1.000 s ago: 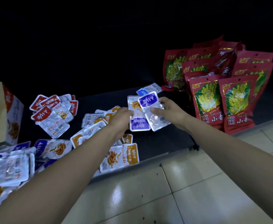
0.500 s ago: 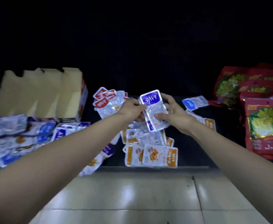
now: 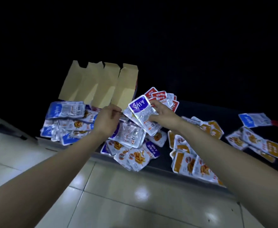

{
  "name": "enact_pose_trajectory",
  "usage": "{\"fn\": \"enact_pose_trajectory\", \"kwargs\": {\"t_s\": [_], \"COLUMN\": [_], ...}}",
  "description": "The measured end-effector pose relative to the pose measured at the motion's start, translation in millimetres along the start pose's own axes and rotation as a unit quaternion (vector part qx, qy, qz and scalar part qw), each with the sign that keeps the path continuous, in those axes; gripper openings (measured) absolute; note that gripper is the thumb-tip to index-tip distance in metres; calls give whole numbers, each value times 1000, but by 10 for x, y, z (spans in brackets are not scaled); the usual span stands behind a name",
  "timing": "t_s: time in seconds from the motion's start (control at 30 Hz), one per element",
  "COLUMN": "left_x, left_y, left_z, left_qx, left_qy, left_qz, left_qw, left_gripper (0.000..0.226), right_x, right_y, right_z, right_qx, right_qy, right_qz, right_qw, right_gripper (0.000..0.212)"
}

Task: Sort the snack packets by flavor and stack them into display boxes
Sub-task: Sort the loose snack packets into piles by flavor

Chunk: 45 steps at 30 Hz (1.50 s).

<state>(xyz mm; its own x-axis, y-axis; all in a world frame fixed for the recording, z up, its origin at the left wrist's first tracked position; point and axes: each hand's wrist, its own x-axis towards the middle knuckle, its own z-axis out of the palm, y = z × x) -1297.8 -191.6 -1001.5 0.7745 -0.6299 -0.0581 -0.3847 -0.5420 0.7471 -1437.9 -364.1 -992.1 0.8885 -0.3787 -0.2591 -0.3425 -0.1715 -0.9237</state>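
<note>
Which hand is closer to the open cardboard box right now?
Left. The left hand sits just in front of the right end of the cardboard box. The right hand is farther right, holding the purple packets near the red packets.

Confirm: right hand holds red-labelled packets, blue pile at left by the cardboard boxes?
Wrong colour: the head view shows the right hand holding purple-labelled packets, not red. The blue pile does lie at left by the cardboard boxes.
</note>
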Motion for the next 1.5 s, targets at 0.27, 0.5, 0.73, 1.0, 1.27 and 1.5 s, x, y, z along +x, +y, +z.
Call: {"fn": "enact_pose_trajectory", "kwargs": {"t_s": [0.27, 0.5, 0.73, 1.0, 1.27, 1.5], "left_x": [-197, -228, -142, -137, 66, 147], "left_y": [-359, -422, -386, -226, 669, 1367], "left_z": [-21, 10, 20, 43, 697, 1720], "left_qx": [57, 133, 149, 173, 131, 212], "left_qy": [25, -37, -57, 30, -29, -289], "left_qz": [70, 81, 30, 113, 269, 254], "left_qw": [996, 987, 987, 978, 954, 898], "left_gripper": [37, 45, 51, 39, 34, 41], "right_x": [395, 439, 426, 301, -258, -1155], "right_y": [88, 187, 234, 251, 393, 1096], "right_z": [493, 678, 616, 291, -807, -1841], "right_qx": [-211, -246, -323, -261, -199, -319], "right_qy": [-42, -4, -21, -11, 79, 155], "right_qz": [-35, -106, -74, -84, -9, 175], "right_qw": [976, 963, 943, 962, 977, 918], "right_gripper": [51, 39, 58, 53, 21, 37]}}
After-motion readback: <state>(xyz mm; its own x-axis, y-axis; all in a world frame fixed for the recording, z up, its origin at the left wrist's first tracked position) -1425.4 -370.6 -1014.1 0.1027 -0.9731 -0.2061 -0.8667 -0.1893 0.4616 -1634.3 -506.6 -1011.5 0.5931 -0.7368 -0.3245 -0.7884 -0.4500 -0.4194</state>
